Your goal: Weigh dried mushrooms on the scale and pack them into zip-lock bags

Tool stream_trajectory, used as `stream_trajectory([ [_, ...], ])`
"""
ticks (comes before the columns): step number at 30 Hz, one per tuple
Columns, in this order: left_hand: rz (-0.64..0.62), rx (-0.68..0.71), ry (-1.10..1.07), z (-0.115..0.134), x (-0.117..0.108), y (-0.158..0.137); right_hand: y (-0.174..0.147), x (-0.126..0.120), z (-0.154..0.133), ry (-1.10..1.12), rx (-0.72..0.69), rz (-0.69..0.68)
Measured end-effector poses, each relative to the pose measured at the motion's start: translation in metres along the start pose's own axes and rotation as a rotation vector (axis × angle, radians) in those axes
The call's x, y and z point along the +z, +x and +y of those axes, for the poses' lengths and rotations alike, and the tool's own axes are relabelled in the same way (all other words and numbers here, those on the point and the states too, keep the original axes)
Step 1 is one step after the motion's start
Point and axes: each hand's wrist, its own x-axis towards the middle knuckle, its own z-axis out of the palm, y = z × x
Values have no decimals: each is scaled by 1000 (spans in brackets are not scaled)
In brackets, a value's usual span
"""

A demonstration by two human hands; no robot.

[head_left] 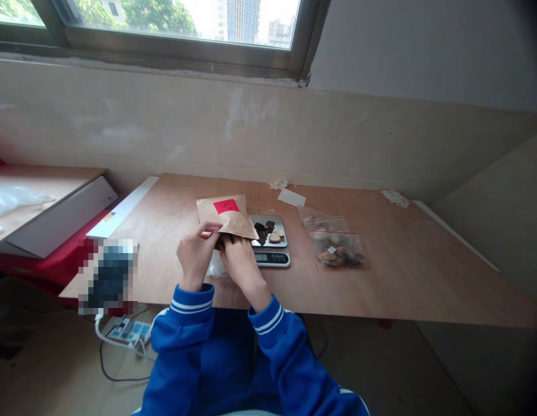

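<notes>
A brown kraft paper bag [233, 224] with a red label is tilted above the left part of a kitchen scale [272, 257]. My left hand [194, 254] pinches the bag's near left edge between thumb and fingers. Just to the right, my right hand [241, 261] reaches to the bag's lower edge, its fingertips hidden there; whether they are inside or under the bag I cannot tell. Dark dried pieces [263, 232] and pale slices [276, 236] lie on the scale's plate. Below my hands is some clear plastic [217, 266].
Clear zip bags of dried pieces [337, 249] lie right of the scale. Behind it are a white card [292, 197] and crumpled tissue [279, 184]. A blurred-out phone-like thing [108, 276] lies at the table's left edge, above a power strip [127, 330] with cables.
</notes>
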Motion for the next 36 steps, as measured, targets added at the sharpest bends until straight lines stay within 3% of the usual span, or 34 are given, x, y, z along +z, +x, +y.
stream_trajectory([
  [13,-5,-10,-11,5,0,1,-16,-15,4,79,11,55],
  [17,-2,-17,-6,6,1,1,-25,-21,4,244,-29,110],
  [21,11,-23,17,2,0,4,-46,-35,13,593,-109,266],
  [23,26,-22,15,1,-1,5,-55,-42,28,678,-28,417],
  [26,45,-17,6,0,-1,5,-52,-46,67,636,196,599],
  [29,40,-14,14,2,0,5,-33,-41,117,433,282,561],
  [32,32,-18,25,4,-1,4,-11,-30,157,220,202,408],
  [36,34,-39,20,2,-5,4,10,-18,175,105,142,213],
])
